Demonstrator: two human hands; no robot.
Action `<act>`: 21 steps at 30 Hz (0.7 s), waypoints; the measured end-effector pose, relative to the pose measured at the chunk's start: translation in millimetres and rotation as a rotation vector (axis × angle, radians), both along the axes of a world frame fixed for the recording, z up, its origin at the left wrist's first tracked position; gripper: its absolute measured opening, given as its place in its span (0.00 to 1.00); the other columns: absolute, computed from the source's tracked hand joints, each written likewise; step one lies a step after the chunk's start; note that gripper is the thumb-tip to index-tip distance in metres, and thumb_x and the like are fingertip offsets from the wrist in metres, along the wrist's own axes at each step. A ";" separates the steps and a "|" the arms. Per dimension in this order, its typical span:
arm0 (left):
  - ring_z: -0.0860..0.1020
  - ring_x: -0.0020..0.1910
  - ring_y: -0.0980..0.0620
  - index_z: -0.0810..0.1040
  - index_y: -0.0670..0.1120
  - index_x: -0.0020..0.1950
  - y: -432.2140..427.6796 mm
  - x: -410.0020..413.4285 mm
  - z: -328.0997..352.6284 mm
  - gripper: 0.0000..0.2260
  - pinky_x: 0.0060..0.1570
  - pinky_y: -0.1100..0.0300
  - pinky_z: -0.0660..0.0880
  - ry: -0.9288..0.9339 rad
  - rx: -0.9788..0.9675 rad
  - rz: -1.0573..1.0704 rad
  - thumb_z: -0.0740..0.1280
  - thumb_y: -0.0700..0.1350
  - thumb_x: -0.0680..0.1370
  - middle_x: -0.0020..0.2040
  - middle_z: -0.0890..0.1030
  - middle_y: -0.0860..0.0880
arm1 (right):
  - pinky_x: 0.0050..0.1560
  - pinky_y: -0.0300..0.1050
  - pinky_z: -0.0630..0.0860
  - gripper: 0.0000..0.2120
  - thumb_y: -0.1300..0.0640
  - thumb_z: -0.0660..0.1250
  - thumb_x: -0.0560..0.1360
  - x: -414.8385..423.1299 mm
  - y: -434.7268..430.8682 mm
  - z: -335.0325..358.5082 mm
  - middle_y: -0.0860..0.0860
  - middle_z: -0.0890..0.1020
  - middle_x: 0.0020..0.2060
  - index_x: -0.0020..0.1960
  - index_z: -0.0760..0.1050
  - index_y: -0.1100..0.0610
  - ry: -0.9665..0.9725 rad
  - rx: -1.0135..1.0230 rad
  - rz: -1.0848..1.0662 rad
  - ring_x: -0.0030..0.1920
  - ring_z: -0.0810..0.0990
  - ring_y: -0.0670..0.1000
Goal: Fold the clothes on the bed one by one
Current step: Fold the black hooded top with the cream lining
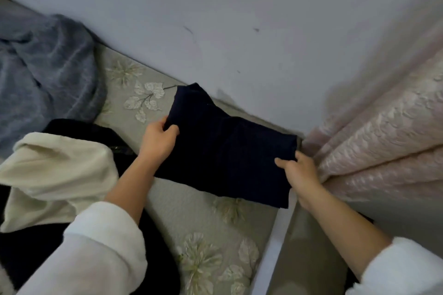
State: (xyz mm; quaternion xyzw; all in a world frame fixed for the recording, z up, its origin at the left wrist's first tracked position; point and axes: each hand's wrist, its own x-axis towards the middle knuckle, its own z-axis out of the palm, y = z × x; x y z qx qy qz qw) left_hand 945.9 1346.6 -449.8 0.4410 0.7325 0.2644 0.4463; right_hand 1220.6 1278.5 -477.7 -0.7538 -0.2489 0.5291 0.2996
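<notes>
Grip: left hand (pixel 159 140) and right hand (pixel 299 171) pinch opposite edges of the navy garment (pixel 227 148).
Likely purpose: squaring the fold flat on the bed (pixel 208 218).

Both hands, L hand (pixel 159 137) & R hand (pixel 299 170), grip folded navy garment (pixel 227 151) on bed (pixel 211 223).

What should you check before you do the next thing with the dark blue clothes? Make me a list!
1. Left hand grip on the navy garment edge: ok.
2. Right hand grip on its opposite edge: ok.
3. Garment folded into a compact block: ok.
4. Garment clear of the pink curtain: cannot tell, they sit very close.
5. Bare bed cover nearby for setting it down: ok.
6. Everything folded: not ok, the cream garment lies crumpled.
</notes>
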 end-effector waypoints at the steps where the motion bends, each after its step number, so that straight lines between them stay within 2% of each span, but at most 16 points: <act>1: 0.79 0.39 0.47 0.78 0.46 0.49 16.0 1.9 -2.0 0.08 0.40 0.56 0.75 -0.005 0.023 -0.010 0.61 0.38 0.75 0.40 0.81 0.46 | 0.63 0.58 0.74 0.23 0.58 0.67 0.77 1.1 9.4 -5.5 0.53 0.76 0.64 0.71 0.69 0.57 0.007 -0.002 -0.040 0.62 0.76 0.58; 3: 0.80 0.40 0.49 0.79 0.47 0.55 43.2 3.9 -10.3 0.12 0.42 0.55 0.76 -0.009 0.070 0.005 0.62 0.38 0.75 0.42 0.81 0.49 | 0.62 0.57 0.75 0.19 0.59 0.67 0.77 1.9 23.3 -13.7 0.53 0.78 0.61 0.68 0.71 0.57 0.031 0.003 -0.107 0.59 0.78 0.57; 5: 0.80 0.46 0.50 0.76 0.47 0.64 63.0 4.6 -28.9 0.17 0.49 0.54 0.77 0.031 0.120 0.044 0.64 0.39 0.75 0.48 0.81 0.50 | 0.57 0.53 0.77 0.14 0.61 0.65 0.78 0.9 33.2 -26.4 0.52 0.80 0.55 0.63 0.74 0.56 0.037 0.020 -0.175 0.54 0.79 0.55; 6: 0.79 0.52 0.48 0.73 0.46 0.68 66.5 4.2 -39.6 0.20 0.55 0.53 0.75 0.127 0.154 0.047 0.65 0.40 0.76 0.53 0.80 0.47 | 0.54 0.50 0.77 0.13 0.61 0.65 0.78 0.0 34.3 -33.1 0.52 0.80 0.54 0.63 0.74 0.56 0.015 0.010 -0.192 0.52 0.79 0.54; 8: 0.70 0.65 0.42 0.66 0.46 0.74 61.6 6.6 -66.6 0.25 0.65 0.49 0.66 0.400 0.171 -0.041 0.65 0.44 0.77 0.66 0.72 0.40 | 0.47 0.45 0.76 0.14 0.62 0.65 0.77 -3.1 33.9 -50.7 0.57 0.79 0.55 0.62 0.73 0.61 -0.137 -0.067 -0.142 0.48 0.78 0.54; 9: 0.64 0.70 0.40 0.62 0.48 0.75 53.0 10.5 -77.9 0.26 0.68 0.47 0.61 0.505 0.158 -0.114 0.65 0.47 0.78 0.71 0.66 0.39 | 0.47 0.47 0.76 0.18 0.62 0.67 0.75 -6.3 31.4 -57.6 0.59 0.77 0.58 0.64 0.70 0.62 -0.279 -0.134 -0.054 0.50 0.77 0.55; 11: 0.51 0.75 0.40 0.56 0.54 0.77 29.9 19.8 -100.7 0.28 0.71 0.42 0.51 0.614 0.117 -0.278 0.62 0.53 0.79 0.78 0.53 0.42 | 0.62 0.55 0.71 0.31 0.58 0.70 0.73 -14.8 20.6 -68.6 0.59 0.67 0.68 0.72 0.60 0.60 -0.602 -0.197 0.236 0.64 0.70 0.59; 13: 0.42 0.77 0.42 0.51 0.56 0.78 10.5 25.3 -124.6 0.29 0.72 0.40 0.45 0.674 0.062 -0.432 0.58 0.58 0.80 0.79 0.44 0.46 | 0.70 0.55 0.60 0.36 0.53 0.67 0.76 -26.3 9.4 -72.7 0.54 0.54 0.75 0.77 0.51 0.55 -0.769 -0.073 0.587 0.73 0.57 0.56; 14: 0.39 0.77 0.43 0.48 0.55 0.78 3.1 25.9 -135.8 0.30 0.72 0.40 0.43 0.700 0.015 -0.489 0.56 0.59 0.80 0.79 0.41 0.47 | 0.71 0.55 0.56 0.34 0.50 0.63 0.78 -30.3 6.5 -76.2 0.51 0.50 0.77 0.78 0.49 0.52 -0.792 -0.043 0.767 0.75 0.52 0.54; 16: 0.33 0.75 0.45 0.44 0.52 0.79 -7.0 25.7 -152.2 0.31 0.73 0.41 0.41 0.748 -0.051 -0.552 0.52 0.61 0.80 0.78 0.37 0.47 | 0.73 0.54 0.51 0.32 0.48 0.57 0.80 -32.7 3.7 -85.7 0.49 0.44 0.78 0.78 0.45 0.50 -0.761 -0.118 1.044 0.77 0.45 0.50; 18: 0.32 0.75 0.45 0.42 0.52 0.78 -10.4 27.4 -158.3 0.31 0.73 0.42 0.40 0.765 -0.074 -0.561 0.51 0.60 0.81 0.78 0.37 0.46 | 0.74 0.53 0.49 0.35 0.49 0.57 0.81 -30.5 2.5 -93.4 0.49 0.40 0.78 0.78 0.39 0.51 -0.708 -0.222 1.171 0.77 0.40 0.50; 21: 0.31 0.75 0.44 0.41 0.51 0.78 -3.0 29.6 -155.5 0.31 0.72 0.41 0.38 0.727 -0.149 -0.595 0.52 0.59 0.81 0.78 0.36 0.46 | 0.76 0.53 0.49 0.40 0.52 0.60 0.79 -25.5 1.4 -98.3 0.50 0.36 0.77 0.78 0.34 0.52 -0.703 -0.251 1.260 0.77 0.37 0.51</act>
